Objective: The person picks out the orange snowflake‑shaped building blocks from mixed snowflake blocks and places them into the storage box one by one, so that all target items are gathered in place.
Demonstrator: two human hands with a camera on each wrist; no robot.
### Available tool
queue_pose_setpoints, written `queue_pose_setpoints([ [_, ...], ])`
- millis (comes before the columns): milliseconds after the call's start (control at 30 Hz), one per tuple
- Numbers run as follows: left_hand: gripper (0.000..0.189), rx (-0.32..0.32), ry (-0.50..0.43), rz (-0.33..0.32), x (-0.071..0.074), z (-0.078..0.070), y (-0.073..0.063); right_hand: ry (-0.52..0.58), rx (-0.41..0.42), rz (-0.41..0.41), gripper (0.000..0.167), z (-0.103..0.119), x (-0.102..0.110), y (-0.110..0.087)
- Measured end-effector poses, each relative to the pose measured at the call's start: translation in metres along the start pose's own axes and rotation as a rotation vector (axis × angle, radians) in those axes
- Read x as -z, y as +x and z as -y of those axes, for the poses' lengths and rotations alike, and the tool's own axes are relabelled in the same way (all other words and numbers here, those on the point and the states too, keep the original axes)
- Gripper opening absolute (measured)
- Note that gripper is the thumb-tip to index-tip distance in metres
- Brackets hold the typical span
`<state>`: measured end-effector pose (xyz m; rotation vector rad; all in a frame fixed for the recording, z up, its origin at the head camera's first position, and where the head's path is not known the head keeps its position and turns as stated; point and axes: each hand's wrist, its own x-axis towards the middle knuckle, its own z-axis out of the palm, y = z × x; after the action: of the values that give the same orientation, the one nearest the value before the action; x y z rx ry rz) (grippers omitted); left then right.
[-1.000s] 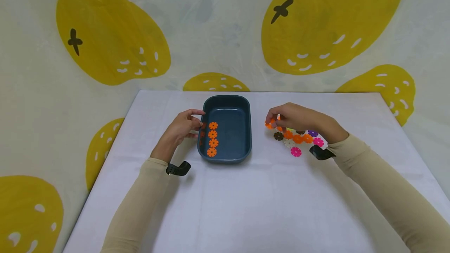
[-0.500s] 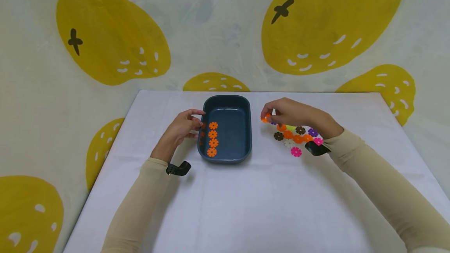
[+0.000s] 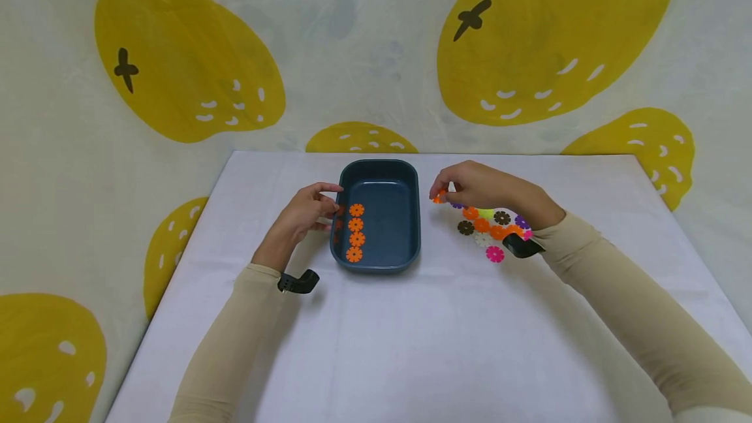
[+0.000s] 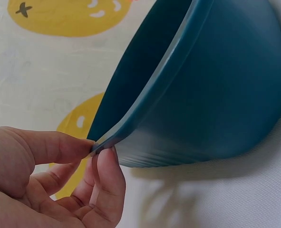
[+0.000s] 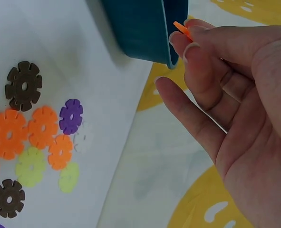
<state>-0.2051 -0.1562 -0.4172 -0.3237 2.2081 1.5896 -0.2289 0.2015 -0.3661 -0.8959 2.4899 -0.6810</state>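
A dark teal plastic tub (image 3: 384, 265) stands on the white-covered table, with a column of several orange notched discs (image 3: 356, 224) inside along its left wall. My left hand (image 3: 299, 215) pinches the tub's left rim between thumb and fingers, as the left wrist view shows closely. Between the thumb and fingertips of my right hand (image 3: 478, 185) is an orange notched disc (image 5: 182, 29), held just right of the tub. Beneath and behind that hand lie loose notched discs in orange, brown (image 3: 465, 228), pink (image 3: 495, 254), purple, white and lime, partly hidden by the hand and wrist.
The white tabletop (image 3: 376, 344) ends at a far edge just behind the tub. Beyond it hangs a pale cloth backdrop (image 3: 364, 51) printed with big yellow fruit shapes. A black wrist device (image 3: 521, 246) hangs low over the loose discs.
My right hand has moved left and slightly away from me, carrying the orange disc from the loose discs toward the tub. The left hand and the tub have stayed put.
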Motion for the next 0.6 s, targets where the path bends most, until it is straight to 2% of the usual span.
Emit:
queue_pose_setpoints([
  [400,0.039,-0.010,0.003,0.001,0.000,0.001,-0.002,0.048,0.026,0.046,0.021,0.010,0.000,0.008],
  [600,0.039,-0.011,0.004,-0.004,-0.001,0.001,-0.003,0.049,0.070,0.029,0.023,0.013,-0.003,0.012],
])
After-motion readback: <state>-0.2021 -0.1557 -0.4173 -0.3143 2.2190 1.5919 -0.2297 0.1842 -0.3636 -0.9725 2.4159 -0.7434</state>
